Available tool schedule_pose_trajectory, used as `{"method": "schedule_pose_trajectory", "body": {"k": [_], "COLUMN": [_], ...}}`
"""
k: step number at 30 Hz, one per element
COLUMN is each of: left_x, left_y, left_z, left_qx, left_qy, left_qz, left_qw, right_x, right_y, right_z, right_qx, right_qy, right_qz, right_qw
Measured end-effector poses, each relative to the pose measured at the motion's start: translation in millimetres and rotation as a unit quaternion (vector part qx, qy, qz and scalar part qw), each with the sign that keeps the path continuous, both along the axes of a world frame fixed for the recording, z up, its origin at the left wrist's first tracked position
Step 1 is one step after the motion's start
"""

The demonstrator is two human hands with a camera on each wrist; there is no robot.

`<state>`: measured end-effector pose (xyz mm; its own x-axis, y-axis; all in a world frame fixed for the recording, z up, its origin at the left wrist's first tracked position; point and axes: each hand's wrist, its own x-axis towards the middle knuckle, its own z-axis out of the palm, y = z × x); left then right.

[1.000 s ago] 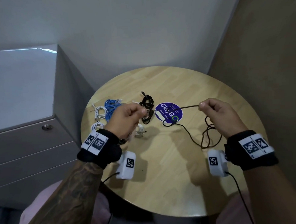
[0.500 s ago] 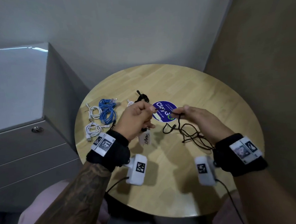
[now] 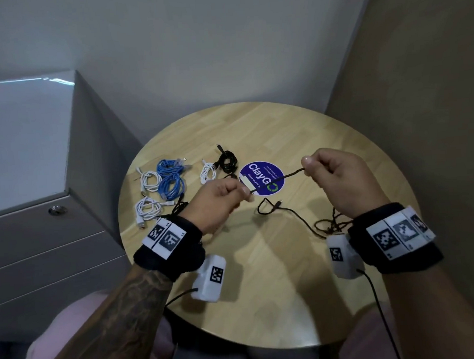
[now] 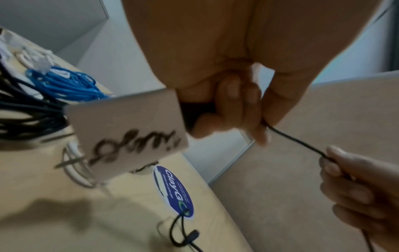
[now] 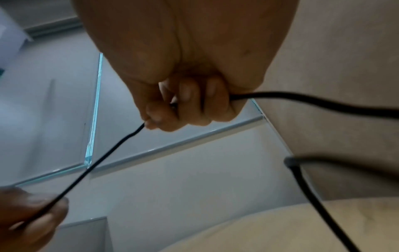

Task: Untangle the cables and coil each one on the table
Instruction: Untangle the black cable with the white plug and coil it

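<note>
Tabletop (image 3: 278,300): round, pale wood grain, tucked in a corner, blue ClayGo sticker (image 3: 262,178) at centre.
Black cable (image 3: 282,177): thin, matte, taut between both hands, slack trailing onto the wood.
Left hand (image 3: 218,202): fingers pinch cable.
Right hand (image 3: 340,182): fingers curled round it.
Change: hands have pulled apart again!
Coils: blue cables (image 3: 171,177), white cables (image 3: 149,196), left side.
Room: bare wood near edge.

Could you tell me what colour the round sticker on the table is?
Dark blue round sticker with white lettering; head view.
</note>
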<state>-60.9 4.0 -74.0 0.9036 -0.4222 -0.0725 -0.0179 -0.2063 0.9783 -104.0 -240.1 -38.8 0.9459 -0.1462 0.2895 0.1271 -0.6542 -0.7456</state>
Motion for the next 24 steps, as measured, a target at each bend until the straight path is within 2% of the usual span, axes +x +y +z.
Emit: {"method": "schedule_pose_trajectory", "body": {"k": [3,5,7,9,11,12,17,21,22,24], "left_x": [-6,-7,-6,-3,2,5,14,19,20,15], "left_y": [-3,-1,1,3,4,4,1,5,6,2], "left_z": [9,19,29,37,39,38,27,22,20,16], "left_qx": [-0.053,-0.146,-0.266,-0.384,-0.471,-0.49,-0.522,-0.51,-0.496,-0.433], "left_qy": [0.13,0.2,0.234,0.235,0.229,0.222,0.189,0.179,0.18,0.166], "left_qz": [-0.091,-0.125,-0.141,-0.129,-0.068,-0.035,0.064,0.115,0.115,0.103], "left_qw": [0.986,0.961,0.924,0.884,0.849,0.842,0.829,0.834,0.842,0.88], "right_x": [2,8,13,13,7,4,-13,-23,-24,-27], "right_y": [-3,-3,5,23,41,49,68,68,65,58], "right_z": [-5,-14,-28,-45,-58,-62,-56,-36,-27,-9], "right_qx": [-0.005,0.011,0.029,0.074,0.115,0.133,0.145,0.11,0.106,0.131], "right_qy": [-0.038,-0.042,-0.009,0.062,0.136,0.166,0.286,0.295,0.284,0.248], "right_qz": [-0.059,-0.074,-0.024,0.072,0.154,0.181,0.245,0.257,0.255,0.255], "right_qw": [0.998,0.996,0.999,0.993,0.972,0.96,0.915,0.914,0.918,0.925]}}
